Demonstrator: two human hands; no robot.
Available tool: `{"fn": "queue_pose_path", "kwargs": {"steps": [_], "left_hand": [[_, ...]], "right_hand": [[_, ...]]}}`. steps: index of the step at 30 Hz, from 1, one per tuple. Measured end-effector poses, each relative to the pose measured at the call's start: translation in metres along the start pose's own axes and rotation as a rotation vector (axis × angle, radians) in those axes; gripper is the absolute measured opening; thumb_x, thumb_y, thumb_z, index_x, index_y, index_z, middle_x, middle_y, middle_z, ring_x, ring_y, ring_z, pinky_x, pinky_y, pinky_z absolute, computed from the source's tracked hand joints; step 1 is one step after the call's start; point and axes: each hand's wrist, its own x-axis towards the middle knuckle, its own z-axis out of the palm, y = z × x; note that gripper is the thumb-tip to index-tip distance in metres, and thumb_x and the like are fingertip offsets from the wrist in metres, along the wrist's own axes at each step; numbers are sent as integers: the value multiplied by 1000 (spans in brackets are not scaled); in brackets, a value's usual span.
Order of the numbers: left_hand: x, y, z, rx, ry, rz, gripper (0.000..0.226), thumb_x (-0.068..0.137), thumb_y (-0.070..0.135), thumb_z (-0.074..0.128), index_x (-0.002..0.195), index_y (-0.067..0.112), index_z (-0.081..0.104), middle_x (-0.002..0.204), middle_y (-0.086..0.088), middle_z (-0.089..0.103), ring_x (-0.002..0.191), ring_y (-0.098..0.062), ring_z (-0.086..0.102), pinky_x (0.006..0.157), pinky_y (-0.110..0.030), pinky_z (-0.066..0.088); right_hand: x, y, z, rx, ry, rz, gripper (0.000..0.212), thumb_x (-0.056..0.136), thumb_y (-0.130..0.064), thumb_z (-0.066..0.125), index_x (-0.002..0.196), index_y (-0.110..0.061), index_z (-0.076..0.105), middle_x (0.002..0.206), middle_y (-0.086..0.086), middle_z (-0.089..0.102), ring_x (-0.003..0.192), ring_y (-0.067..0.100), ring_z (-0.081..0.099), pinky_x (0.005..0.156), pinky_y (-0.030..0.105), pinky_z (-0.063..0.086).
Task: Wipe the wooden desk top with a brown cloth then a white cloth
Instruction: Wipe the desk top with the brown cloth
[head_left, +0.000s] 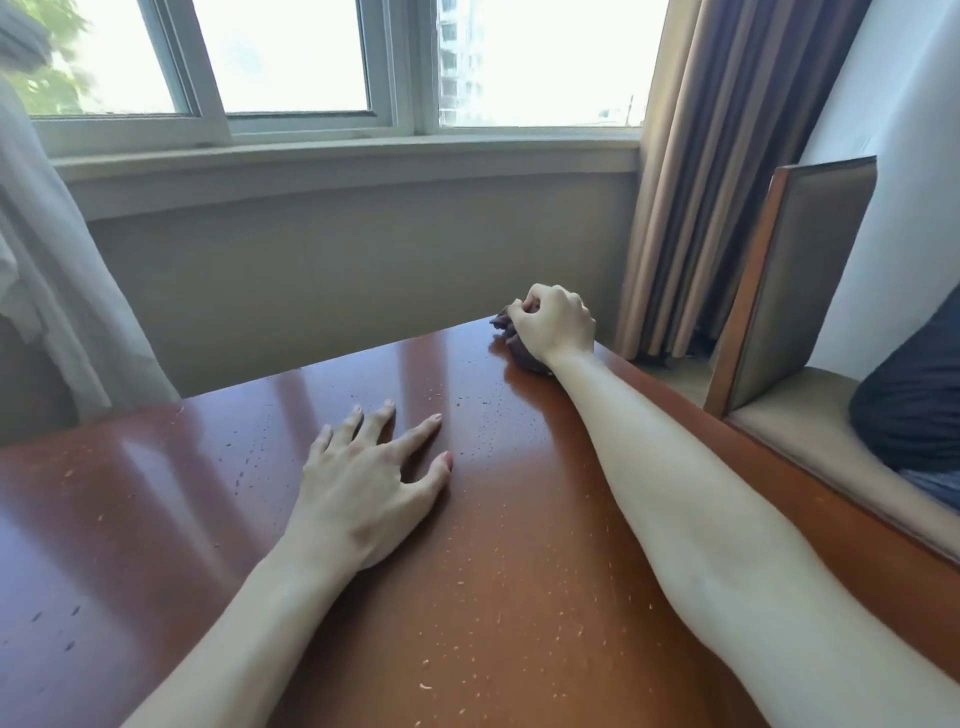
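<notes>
We note the wooden desk top (519, 519) filling the lower half of the head view, glossy reddish-brown, speckled with small pale crumbs and dark flecks across most of its surface. The right hand (553, 325) reaches out along a fully extended forearm to the far corner of the desk, at roughly 1 o'clock from the frame's centre; its fingers are curled tight around the brown cloth (511, 340), which is bunched under the palm and pressed against the wood, only a dark crumpled edge showing at the hand's left side. The left hand (369, 488) lies palm-down on the desk near the centre, fingers straight and spread apart, fingertips touching the surface, holding nothing. We see no white cloth in this view. Beyond the desk, at 12 o'clock, a window (291, 62) with a pale sill; a sheer curtain (62, 291) hangs at 9 o'clock, a brown curtain (727, 156) at 2 o'clock. At 3 o'clock, a padded bench seat (810, 431) with an upright wood-framed panel (800, 275) and a dark cushion (919, 395).
</notes>
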Motion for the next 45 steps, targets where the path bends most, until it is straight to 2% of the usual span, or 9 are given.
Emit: {"fn": "queue_pose_path", "kwargs": {"steps": [3,6,13,25,30,34,38,43,45], "left_hand": [[1,2,-1,1,-18,-7,65,88,77,15,150,60,26,167,5,19,155,-23,12,125,-44,9],[0,2,-5,6,-22,-7,56,96,71,26,150,58,27,167,1,20,154,-25,14,125,-46,11],[-4,5,-10,29,-33,-1,57,97,70,26,151,54,30,165,-4,24,153,-30,18,124,-49,14],[-1,1,-1,14,2,22,69,86,74,12,151,56,29,163,1,26,152,-26,17,124,-45,13],[1,4,1,-1,-49,5,57,96,70,24,152,57,23,166,2,18,154,-25,9,125,-45,5],[5,3,-25,-51,-205,4,56,99,62,31,153,48,32,164,-5,24,151,-28,21,122,-50,17],[-48,-1,-61,-50,-94,-55,50,101,48,37,150,39,39,142,-6,51,130,-28,49,109,-44,37],[-169,2,-71,-92,-60,-159,45,101,42,39,141,27,52,136,-5,56,125,-27,53,105,-44,42],[-219,3,-75,-105,-36,-168,44,100,41,41,140,26,53,137,-3,55,125,-26,53,104,-42,42]], "right_hand": [[-39,-2,-18,-24,-32,-41,27,87,-39,58,67,-25,48,84,-5,57,98,28,58,75,34,42],[-109,-3,-51,-18,-68,-97,25,85,-42,60,71,-22,55,80,-6,60,88,27,58,71,34,44],[-260,6,-132,85,-165,-281,30,87,-47,60,68,-26,50,74,-9,52,82,15,51,67,32,40],[-55,24,-49,-29,58,32,29,80,-42,61,61,-21,50,73,-6,60,80,26,52,67,32,35],[-32,-9,-8,-37,66,46,18,84,-36,55,71,-24,53,92,1,65,99,31,57,81,38,47],[-96,-43,-7,-17,-39,-69,20,86,-37,58,73,-24,54,92,3,64,97,30,56,75,36,41],[-192,-72,-31,32,-114,-194,25,88,-42,56,72,-25,46,87,1,60,91,29,54,70,35,37],[-301,-101,-69,70,-173,-311,26,91,-42,55,73,-25,46,81,-5,49,91,27,54,71,34,35],[-340,-108,-83,81,-193,-343,25,91,-41,54,75,-24,46,85,-1,55,93,29,54,73,35,39]]}}
